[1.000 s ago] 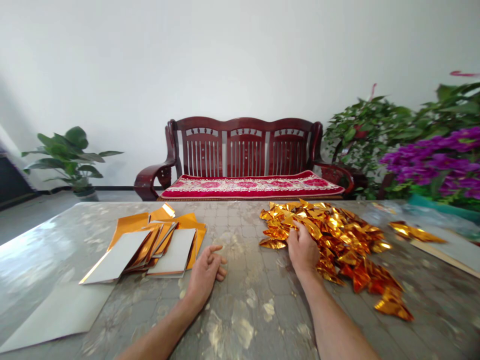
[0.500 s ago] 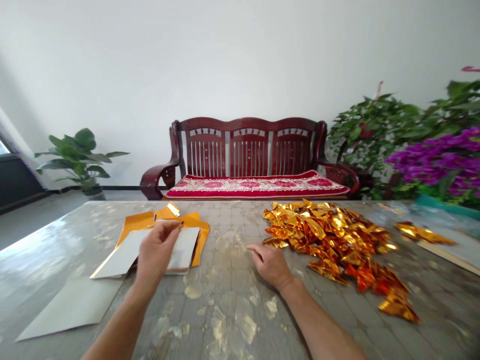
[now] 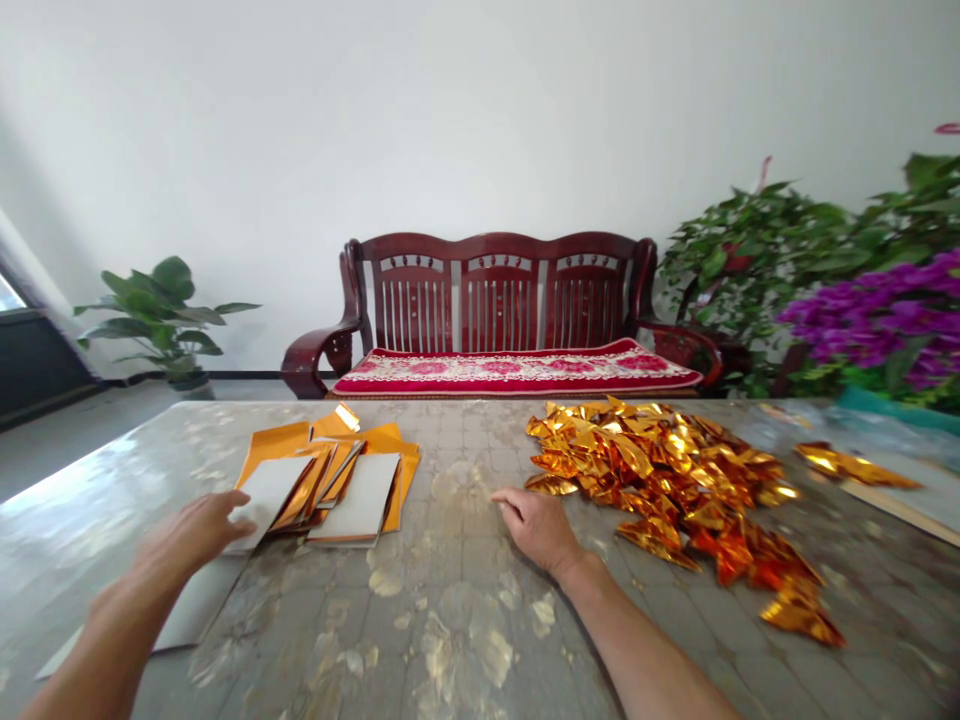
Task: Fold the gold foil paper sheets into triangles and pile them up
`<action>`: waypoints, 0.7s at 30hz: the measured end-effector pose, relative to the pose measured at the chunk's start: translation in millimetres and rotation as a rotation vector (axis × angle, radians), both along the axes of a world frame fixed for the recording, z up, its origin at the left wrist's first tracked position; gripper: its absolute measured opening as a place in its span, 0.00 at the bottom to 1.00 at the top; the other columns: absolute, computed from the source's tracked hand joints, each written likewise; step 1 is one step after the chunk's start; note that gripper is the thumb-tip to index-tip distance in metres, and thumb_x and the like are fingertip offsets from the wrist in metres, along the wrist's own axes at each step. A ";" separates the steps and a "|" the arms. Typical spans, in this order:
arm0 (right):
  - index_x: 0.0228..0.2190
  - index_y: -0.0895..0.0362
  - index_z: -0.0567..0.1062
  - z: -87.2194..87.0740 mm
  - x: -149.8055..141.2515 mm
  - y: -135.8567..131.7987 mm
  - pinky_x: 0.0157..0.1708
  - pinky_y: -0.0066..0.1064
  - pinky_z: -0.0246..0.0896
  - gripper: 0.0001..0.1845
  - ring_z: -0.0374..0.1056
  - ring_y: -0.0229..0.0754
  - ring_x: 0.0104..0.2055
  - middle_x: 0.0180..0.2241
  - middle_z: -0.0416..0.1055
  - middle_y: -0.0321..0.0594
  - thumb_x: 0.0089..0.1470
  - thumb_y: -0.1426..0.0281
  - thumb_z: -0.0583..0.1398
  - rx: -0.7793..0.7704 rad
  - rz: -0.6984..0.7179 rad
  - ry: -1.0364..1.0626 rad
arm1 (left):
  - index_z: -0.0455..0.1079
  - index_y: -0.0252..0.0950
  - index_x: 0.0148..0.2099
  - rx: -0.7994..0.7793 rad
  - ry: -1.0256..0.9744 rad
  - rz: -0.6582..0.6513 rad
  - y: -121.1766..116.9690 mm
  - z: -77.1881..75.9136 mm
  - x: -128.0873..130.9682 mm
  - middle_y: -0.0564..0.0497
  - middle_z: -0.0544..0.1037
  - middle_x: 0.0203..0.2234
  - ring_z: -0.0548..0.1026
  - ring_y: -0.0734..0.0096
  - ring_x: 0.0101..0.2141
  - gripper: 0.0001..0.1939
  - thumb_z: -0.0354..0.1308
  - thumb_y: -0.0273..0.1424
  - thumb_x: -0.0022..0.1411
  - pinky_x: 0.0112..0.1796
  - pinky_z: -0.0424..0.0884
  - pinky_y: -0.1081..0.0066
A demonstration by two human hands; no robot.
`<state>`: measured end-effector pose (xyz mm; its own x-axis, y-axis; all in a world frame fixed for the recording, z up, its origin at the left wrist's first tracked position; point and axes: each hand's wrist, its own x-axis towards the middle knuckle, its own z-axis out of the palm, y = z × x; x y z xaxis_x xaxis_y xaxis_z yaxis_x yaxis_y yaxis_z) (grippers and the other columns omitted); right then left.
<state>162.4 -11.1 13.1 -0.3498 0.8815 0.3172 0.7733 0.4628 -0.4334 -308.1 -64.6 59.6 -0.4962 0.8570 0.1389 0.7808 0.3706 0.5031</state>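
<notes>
My left hand (image 3: 199, 532) reaches over the left side of the paper pile, its thumb and fingers apart at the edge of a white-backed sheet (image 3: 276, 485). Beside that lies another white-backed sheet (image 3: 367, 497), with orange-gold foil paper (image 3: 405, 470) showing under and around both. A loose pale sheet (image 3: 196, 605) is partly covered by my left forearm. My right hand (image 3: 538, 530) rests on the table with its fingers curled in and nothing visible in them. Just right of it spreads a heap of folded gold foil pieces (image 3: 645, 455).
The patterned table (image 3: 450, 640) reaches toward a dark red wooden bench (image 3: 499, 300). At the right edge are a lone gold foil piece (image 3: 855, 468), a pale board (image 3: 915, 505) and clear plastic (image 3: 787, 425). Purple flowers (image 3: 885, 310) stand behind the table's right end.
My left hand has moved left and toward me, from above the middle of the paper pile to its left side, and its pinched fingers have opened. My right hand stays in place.
</notes>
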 end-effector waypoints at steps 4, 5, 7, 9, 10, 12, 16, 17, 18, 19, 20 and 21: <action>0.41 0.48 0.80 -0.2 -1.0 1.3 0.43 0.29 0.64 0.16 0.76 0.42 0.43 0.40 0.80 0.36 0.59 0.72 0.54 -0.013 -0.014 -0.006 | 0.72 0.40 0.32 -0.188 0.092 -0.082 -5.4 -16.6 -6.2 0.51 0.82 0.29 0.78 0.50 0.39 0.11 0.60 0.38 0.45 0.41 0.68 0.61; 0.41 0.48 0.80 -0.4 -1.1 1.6 0.43 0.29 0.64 0.16 0.76 0.42 0.43 0.40 0.80 0.36 0.59 0.71 0.54 -0.014 -0.015 -0.010 | 0.72 0.40 0.32 -0.190 0.119 -0.084 -7.2 -18.8 -6.4 0.50 0.82 0.30 0.78 0.50 0.39 0.10 0.59 0.38 0.46 0.40 0.68 0.62; 0.41 0.49 0.80 -1.0 -1.3 2.2 0.42 0.29 0.63 0.16 0.76 0.42 0.43 0.40 0.80 0.36 0.59 0.71 0.54 -0.014 -0.015 -0.019 | 0.72 0.40 0.34 -0.222 0.170 -0.073 -10.6 -21.1 -4.8 0.49 0.82 0.33 0.78 0.50 0.40 0.11 0.57 0.39 0.49 0.39 0.67 0.64; 0.41 0.48 0.80 -1.7 -1.2 2.9 0.42 0.28 0.63 0.16 0.75 0.41 0.43 0.40 0.80 0.36 0.59 0.71 0.54 -0.015 -0.015 -0.028 | 0.72 0.39 0.36 -0.271 0.215 -0.052 -13.6 -21.5 -1.2 0.47 0.82 0.34 0.77 0.50 0.40 0.11 0.55 0.38 0.53 0.38 0.66 0.65; 0.41 0.48 0.80 -2.0 -1.2 3.2 0.43 0.28 0.63 0.16 0.75 0.41 0.43 0.40 0.80 0.35 0.59 0.71 0.54 -0.015 -0.015 -0.034 | 0.72 0.38 0.37 -0.293 0.228 -0.047 -15.0 -21.1 1.1 0.46 0.81 0.34 0.76 0.50 0.40 0.12 0.53 0.38 0.55 0.37 0.65 0.66; 0.42 0.48 0.80 -2.6 -1.0 3.5 0.43 0.27 0.62 0.16 0.75 0.41 0.43 0.40 0.80 0.35 0.59 0.71 0.54 -0.016 -0.018 -0.044 | 0.72 0.37 0.38 -0.330 0.237 -0.041 -17.1 -19.4 6.2 0.45 0.80 0.32 0.76 0.51 0.39 0.12 0.51 0.38 0.58 0.34 0.62 0.67; 0.42 0.47 0.80 -3.7 -0.9 3.1 0.42 0.27 0.62 0.16 0.75 0.40 0.43 0.40 0.80 0.34 0.60 0.70 0.53 -0.017 -0.022 -0.047 | 0.71 0.38 0.34 -0.371 0.266 -0.018 -18.5 -14.1 15.4 0.47 0.78 0.29 0.75 0.56 0.35 0.12 0.49 0.36 0.60 0.31 0.58 0.71; 0.42 0.47 0.80 -3.8 -0.8 2.8 0.42 0.27 0.62 0.16 0.75 0.40 0.43 0.40 0.80 0.34 0.60 0.70 0.53 -0.017 -0.023 -0.047 | 0.71 0.38 0.33 -0.380 0.280 -0.014 -18.3 -12.8 17.2 0.48 0.77 0.28 0.74 0.57 0.34 0.12 0.48 0.36 0.61 0.31 0.57 0.71; 0.42 0.47 0.80 -3.8 -0.8 2.6 0.42 0.27 0.62 0.16 0.75 0.40 0.43 0.40 0.80 0.34 0.60 0.70 0.53 -0.017 -0.024 -0.048 | 0.70 0.37 0.32 -0.392 0.291 -0.015 -18.0 -11.6 18.7 0.48 0.76 0.27 0.74 0.59 0.34 0.12 0.47 0.35 0.61 0.30 0.56 0.71; 0.42 0.47 0.80 -3.8 -0.8 2.5 0.42 0.27 0.62 0.16 0.75 0.40 0.43 0.40 0.80 0.34 0.60 0.70 0.53 -0.017 -0.024 -0.049 | 0.69 0.37 0.32 -0.407 0.297 -0.015 -17.5 -10.7 19.8 0.48 0.75 0.27 0.73 0.60 0.33 0.12 0.47 0.35 0.61 0.29 0.55 0.72; 0.42 0.47 0.80 -3.7 -0.7 2.4 0.42 0.27 0.62 0.16 0.75 0.40 0.43 0.40 0.80 0.34 0.60 0.70 0.53 -0.017 -0.025 -0.051 | 0.68 0.37 0.31 -0.419 0.302 -0.017 -17.0 -10.0 20.6 0.49 0.75 0.26 0.73 0.61 0.32 0.12 0.46 0.34 0.61 0.29 0.55 0.72; 0.42 0.47 0.80 -3.7 -0.7 2.4 0.42 0.27 0.62 0.16 0.75 0.40 0.43 0.40 0.80 0.34 0.60 0.70 0.53 -0.017 -0.026 -0.053 | 0.67 0.37 0.30 -0.428 0.307 -0.020 -16.5 -9.7 21.0 0.49 0.74 0.25 0.73 0.62 0.31 0.12 0.46 0.34 0.61 0.29 0.54 0.72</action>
